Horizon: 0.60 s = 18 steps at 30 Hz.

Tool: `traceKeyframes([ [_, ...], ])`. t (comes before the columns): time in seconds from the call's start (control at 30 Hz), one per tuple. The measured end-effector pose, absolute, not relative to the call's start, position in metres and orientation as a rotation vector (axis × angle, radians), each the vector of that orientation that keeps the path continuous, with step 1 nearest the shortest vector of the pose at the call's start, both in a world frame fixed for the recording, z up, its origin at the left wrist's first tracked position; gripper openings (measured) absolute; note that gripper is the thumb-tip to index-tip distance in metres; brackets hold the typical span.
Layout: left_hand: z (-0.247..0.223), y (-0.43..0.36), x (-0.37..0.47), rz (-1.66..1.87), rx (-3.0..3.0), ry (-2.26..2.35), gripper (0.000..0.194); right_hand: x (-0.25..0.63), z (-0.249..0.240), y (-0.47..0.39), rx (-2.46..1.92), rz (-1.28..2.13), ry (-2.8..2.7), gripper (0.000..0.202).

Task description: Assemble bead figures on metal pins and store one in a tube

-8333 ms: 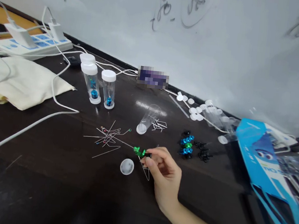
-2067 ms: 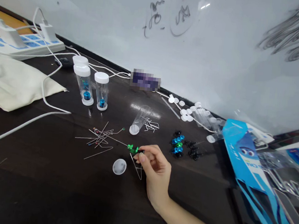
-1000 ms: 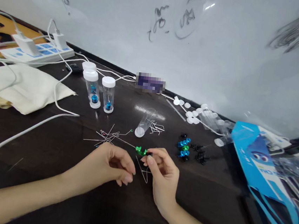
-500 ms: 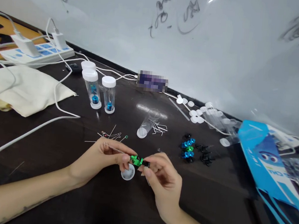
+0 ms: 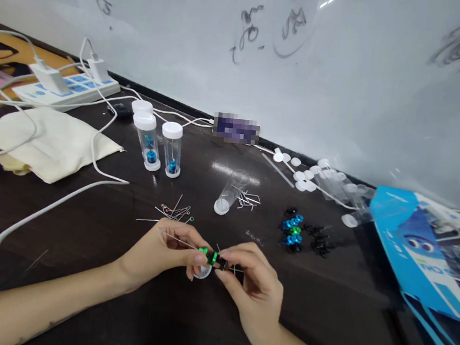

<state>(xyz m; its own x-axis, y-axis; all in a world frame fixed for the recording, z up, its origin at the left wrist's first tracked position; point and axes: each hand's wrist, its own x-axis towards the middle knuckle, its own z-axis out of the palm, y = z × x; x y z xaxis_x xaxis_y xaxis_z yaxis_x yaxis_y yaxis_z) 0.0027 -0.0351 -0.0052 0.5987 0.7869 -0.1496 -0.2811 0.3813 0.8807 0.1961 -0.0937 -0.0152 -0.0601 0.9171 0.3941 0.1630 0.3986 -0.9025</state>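
Pinched between thumb and fingers of my left hand [image 5: 169,253] is a small shiny green spool-like part [image 5: 212,257]. A thin metal wire [image 5: 178,238] runs out past those fingers to the left. My right hand [image 5: 254,286] grips a small black part [image 5: 221,264] that meets the green one end to end. Thin wire ends also show by the right fingers. Below the parts is a white round cap [image 5: 204,272], partly hidden by the left fingers. Behind my left hand lie several loose wires with looped ends [image 5: 177,213].
Clear tubes with white caps [image 5: 172,150] stand at the left. A clear tube [image 5: 231,193] lies by bent metal pins [image 5: 248,198]. Blue and green spools [image 5: 291,230] and black hooks [image 5: 321,243] sit to the right. A white cable [image 5: 46,220] crosses the left; a blue package [image 5: 407,233] lies right.
The green and black parts have turned and tilted slightly between my fingers, and both hands have shifted a little. The whole view has moved slightly. Both grips stay closed.
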Motion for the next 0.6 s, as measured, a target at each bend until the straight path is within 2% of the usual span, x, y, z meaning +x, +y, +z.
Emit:
traceKeyframes([
  [0.6, -0.0028, -0.0320, 0.0014, 0.646, 0.972, 0.665, 0.015, 0.1949, -0.0146, -0.0926, -1.019, 0.809, -1.511, 0.030],
])
